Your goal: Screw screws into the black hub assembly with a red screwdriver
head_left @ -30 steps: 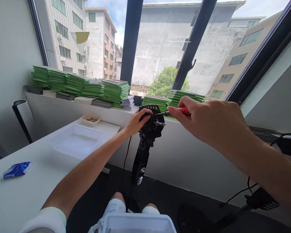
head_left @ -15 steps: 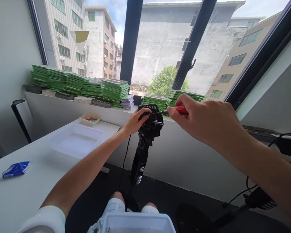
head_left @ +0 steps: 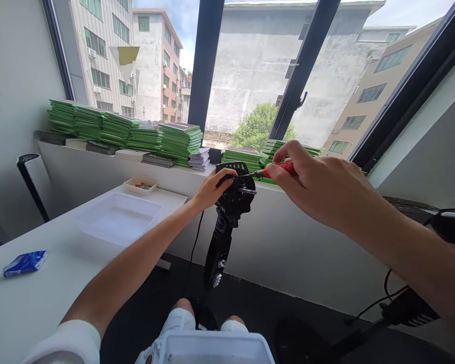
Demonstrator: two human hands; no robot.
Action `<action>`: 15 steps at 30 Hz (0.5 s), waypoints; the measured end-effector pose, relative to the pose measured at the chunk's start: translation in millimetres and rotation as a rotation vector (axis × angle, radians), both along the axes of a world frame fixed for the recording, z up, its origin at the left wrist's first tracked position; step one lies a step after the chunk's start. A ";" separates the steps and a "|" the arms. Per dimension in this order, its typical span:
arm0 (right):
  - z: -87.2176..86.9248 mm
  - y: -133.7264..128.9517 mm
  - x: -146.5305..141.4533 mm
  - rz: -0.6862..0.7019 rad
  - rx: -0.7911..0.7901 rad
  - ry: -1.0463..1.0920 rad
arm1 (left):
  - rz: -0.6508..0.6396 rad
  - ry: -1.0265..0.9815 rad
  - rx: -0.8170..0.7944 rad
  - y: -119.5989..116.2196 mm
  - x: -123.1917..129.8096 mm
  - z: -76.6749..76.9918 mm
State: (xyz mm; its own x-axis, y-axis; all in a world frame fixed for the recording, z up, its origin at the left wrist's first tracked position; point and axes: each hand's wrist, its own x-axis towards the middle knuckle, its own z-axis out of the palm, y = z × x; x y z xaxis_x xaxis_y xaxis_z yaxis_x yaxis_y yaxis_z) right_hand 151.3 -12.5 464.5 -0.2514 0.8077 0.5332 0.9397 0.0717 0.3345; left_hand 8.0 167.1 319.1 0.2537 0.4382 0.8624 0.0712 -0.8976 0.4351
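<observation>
A black pedestal fan body (head_left: pixel 233 202) stands upright before me, its blades and grille off and a metal shaft (head_left: pixel 247 191) sticking out of the motor head. My left hand (head_left: pixel 216 186) is closed round the upper left side of that head, thumb across its front. In my right hand (head_left: pixel 307 177) is a screwdriver (head_left: pixel 279 170) with a red handle, pinched between thumb and fingers. Its thin blade points left to the front of the motor head, close to my left thumb. The tip's exact seat is too small to make out.
A white table (head_left: pixel 7 313) at left bears a translucent tray (head_left: pixel 117 217), a small box of colourful bits (head_left: pixel 140 185) and a blue packet (head_left: pixel 25 263). Another white tray (head_left: pixel 216 341) lies on my lap. Green stacks (head_left: pixel 180 141) line the windowsill. A cord runs down behind the fan.
My right hand's fingers have shifted and turned slightly on the screwdriver handle. The left hand and the fan have stayed in place.
</observation>
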 end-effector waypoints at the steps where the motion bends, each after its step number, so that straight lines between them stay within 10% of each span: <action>1: -0.1 2.3 3.2 0.079 -0.062 0.071 | 0.000 -0.002 0.006 1.2 -0.6 -0.3; 4: 0.0 2.7 4.5 0.133 -0.141 0.107 | 0.008 -0.004 0.000 2.8 -0.3 -0.5; 10: -1.7 -10.2 -14.5 -0.222 0.152 -0.257 | 0.001 -0.014 -0.013 -1.1 4.1 1.2; 15: -5.3 -1.5 -7.7 0.036 -0.074 -0.057 | 0.000 -0.023 -0.010 0.8 1.2 1.3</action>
State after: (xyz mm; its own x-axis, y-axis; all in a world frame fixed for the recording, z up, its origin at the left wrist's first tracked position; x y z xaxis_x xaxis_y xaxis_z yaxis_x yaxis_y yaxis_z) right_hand 143.6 -14.0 459.2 -0.3096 0.8341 0.4566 0.9156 0.1319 0.3799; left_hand 9.1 168.0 320.4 0.2336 0.4470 0.8635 0.0614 -0.8931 0.4457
